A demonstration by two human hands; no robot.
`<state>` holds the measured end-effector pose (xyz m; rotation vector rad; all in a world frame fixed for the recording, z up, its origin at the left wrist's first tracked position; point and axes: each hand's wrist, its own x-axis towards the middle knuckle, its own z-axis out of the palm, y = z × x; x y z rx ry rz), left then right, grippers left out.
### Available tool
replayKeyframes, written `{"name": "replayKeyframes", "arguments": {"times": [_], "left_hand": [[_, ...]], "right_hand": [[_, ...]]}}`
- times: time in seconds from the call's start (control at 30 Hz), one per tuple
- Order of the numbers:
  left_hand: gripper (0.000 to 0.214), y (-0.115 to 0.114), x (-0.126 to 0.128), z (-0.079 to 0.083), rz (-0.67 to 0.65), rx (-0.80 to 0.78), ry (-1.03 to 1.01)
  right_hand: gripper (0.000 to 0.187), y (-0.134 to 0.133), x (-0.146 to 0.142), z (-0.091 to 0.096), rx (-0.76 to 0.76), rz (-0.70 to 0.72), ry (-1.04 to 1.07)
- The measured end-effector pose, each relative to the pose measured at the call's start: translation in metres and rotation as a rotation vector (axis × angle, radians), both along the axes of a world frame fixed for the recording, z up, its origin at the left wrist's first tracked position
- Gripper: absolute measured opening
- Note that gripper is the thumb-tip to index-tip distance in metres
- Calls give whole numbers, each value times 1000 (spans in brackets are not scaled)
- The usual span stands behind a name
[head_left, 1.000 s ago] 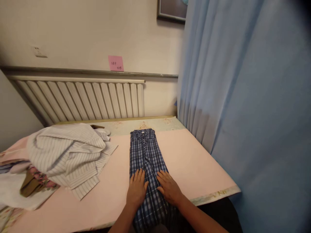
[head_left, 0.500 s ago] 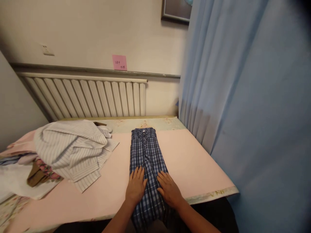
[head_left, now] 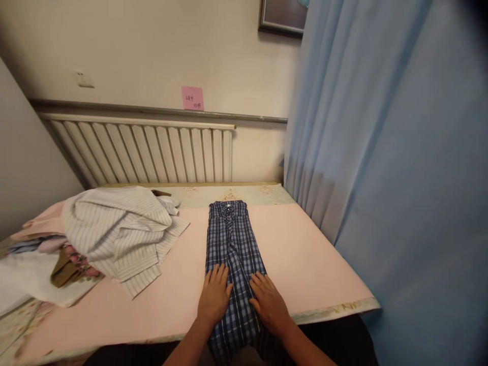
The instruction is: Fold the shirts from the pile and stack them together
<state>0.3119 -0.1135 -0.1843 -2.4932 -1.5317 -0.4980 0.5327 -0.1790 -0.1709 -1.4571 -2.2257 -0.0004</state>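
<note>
Down the right side hangs a blue curtain (head_left: 404,152), next to a pink-covered counter (head_left: 301,249). Beyond the counter's far edge stands a white radiator (head_left: 152,150). On the counter's left, a pale striped garment (head_left: 122,223) lies heaped over other clothes (head_left: 70,269). Mid-counter, a navy plaid garment (head_left: 233,239), probably trousers, stretches from the far part past the near edge. Both hands rest palm down on it, the left hand (head_left: 214,296) on its left side, the right hand (head_left: 270,302) on its right, fingers extended and slightly spread. Above the radiator are a pink handwritten note (head_left: 192,98) and, farther left, a white outlet (head_left: 84,80).
</note>
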Motion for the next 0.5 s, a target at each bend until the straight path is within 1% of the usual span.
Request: {"name": "replayKeyframes", "arguments": {"times": [0.3, 0.4, 0.5], "left_hand": [[52, -1, 1, 3, 8, -23, 6], [52, -1, 1, 3, 13, -19, 7], [52, -1, 1, 3, 10, -19, 6]], "right_hand": [[43, 1, -1, 0, -6, -7, -2], [43, 2, 0, -4, 20, -6, -2], [45, 1, 2, -12, 65, -6, 3]]}}
